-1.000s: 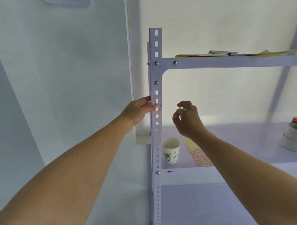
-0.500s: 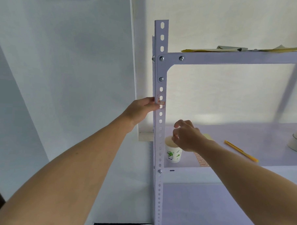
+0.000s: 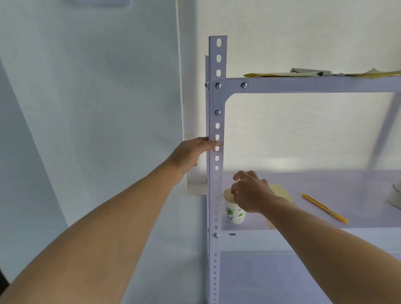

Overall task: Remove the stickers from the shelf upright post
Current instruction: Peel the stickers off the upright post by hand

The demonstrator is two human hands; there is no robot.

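The white perforated shelf upright post (image 3: 216, 102) rises through the middle of the head view. A small orange sticker (image 3: 218, 143) is on its front face at mid height. My left hand (image 3: 191, 153) grips the post from the left at that height, thumb tip beside the sticker. My right hand (image 3: 250, 193) hovers over the mouth of a paper cup (image 3: 234, 214) on the middle shelf, just right of the post. Its fingers are curled with thumb and forefinger close together. I see nothing between them.
A yellow pen (image 3: 324, 207), a pale yellow sheet (image 3: 281, 191) and tape rolls (image 3: 400, 195) lie on the middle shelf (image 3: 331, 178). Papers and a marker (image 3: 311, 71) rest on the top shelf. A white wall panel (image 3: 104, 124) stands left of the post.
My right hand dropped from beside the post at sticker height down to just above the paper cup. My left hand kept its hold on the post.
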